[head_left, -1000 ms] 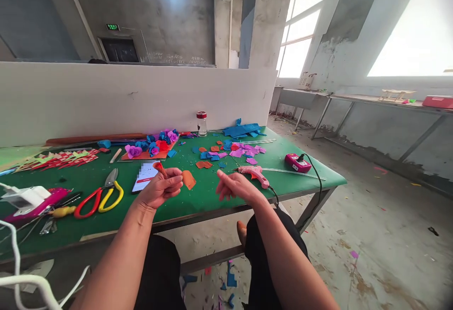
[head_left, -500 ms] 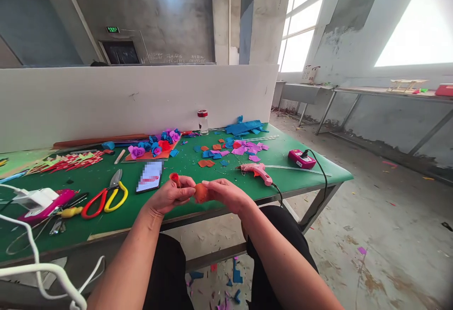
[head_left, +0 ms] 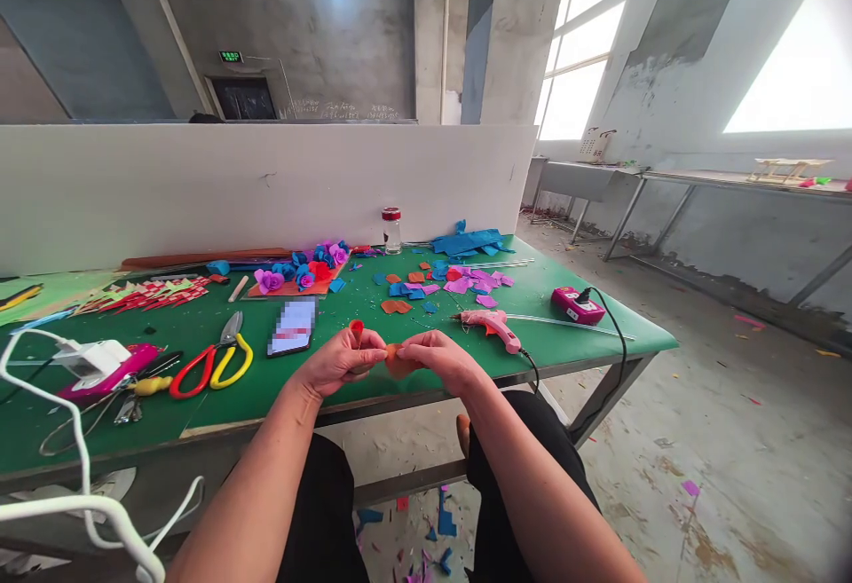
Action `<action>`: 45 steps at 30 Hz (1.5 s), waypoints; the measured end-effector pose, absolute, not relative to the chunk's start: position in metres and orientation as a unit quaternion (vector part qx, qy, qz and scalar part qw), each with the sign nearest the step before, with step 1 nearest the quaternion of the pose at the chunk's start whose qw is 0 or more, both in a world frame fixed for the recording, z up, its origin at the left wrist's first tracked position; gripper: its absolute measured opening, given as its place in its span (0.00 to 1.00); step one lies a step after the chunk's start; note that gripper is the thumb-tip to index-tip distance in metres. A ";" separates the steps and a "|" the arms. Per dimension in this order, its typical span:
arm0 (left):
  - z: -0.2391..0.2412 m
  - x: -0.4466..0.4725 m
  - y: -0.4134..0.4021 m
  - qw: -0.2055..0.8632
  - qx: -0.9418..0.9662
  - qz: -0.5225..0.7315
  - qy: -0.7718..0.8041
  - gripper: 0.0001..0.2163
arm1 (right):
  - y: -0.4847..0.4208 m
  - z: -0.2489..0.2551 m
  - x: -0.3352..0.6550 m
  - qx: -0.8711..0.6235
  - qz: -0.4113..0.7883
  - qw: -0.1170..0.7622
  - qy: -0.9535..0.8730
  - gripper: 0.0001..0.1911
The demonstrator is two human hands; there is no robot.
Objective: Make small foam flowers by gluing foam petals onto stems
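Observation:
My left hand (head_left: 336,364) and my right hand (head_left: 436,359) meet over the near edge of the green table (head_left: 200,405). Both pinch a small orange foam piece (head_left: 394,357) between them. A rolled red-orange bit (head_left: 357,329) sticks up from my left fingers. A pink glue gun (head_left: 489,326) lies just beyond my right hand, its cord running off the table edge. A phone (head_left: 291,338) rests just beyond my left hand.
Red and yellow scissors (head_left: 213,365) lie to the left. Foam roses (head_left: 303,265) and coloured scraps (head_left: 453,279) sit further back, with a small jar (head_left: 392,230) by the white partition (head_left: 200,184). A pink power box (head_left: 576,304) sits right. White cable (head_left: 80,494) crosses the near left.
My right hand came in from the right and closed on the orange piece held by my left hand. The view shifted slightly.

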State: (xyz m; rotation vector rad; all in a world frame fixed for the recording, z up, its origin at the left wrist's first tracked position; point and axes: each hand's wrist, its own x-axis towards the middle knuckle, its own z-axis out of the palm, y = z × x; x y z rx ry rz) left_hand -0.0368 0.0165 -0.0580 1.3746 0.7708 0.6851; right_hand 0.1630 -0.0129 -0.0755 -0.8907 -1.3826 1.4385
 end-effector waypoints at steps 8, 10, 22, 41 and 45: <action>-0.051 -0.034 0.012 0.632 0.556 0.421 0.339 0.09 | 0.013 -0.074 0.159 -0.437 0.482 0.646 -0.398 0.12; -0.054 -0.031 0.009 0.614 0.558 0.446 0.336 0.08 | 0.016 -0.073 0.155 -0.438 0.471 0.667 -0.377 0.12; -0.071 -0.004 -0.013 0.558 0.502 0.541 0.379 0.11 | 0.015 -0.072 0.135 -0.390 0.515 0.691 -0.324 0.11; -0.071 0.004 -0.019 0.485 0.506 0.570 0.428 0.13 | 0.011 -0.077 0.131 -0.338 0.566 0.676 -0.328 0.11; -0.071 0.003 -0.020 0.484 0.499 0.572 0.436 0.13 | 0.012 -0.076 0.132 -0.338 0.569 0.675 -0.326 0.10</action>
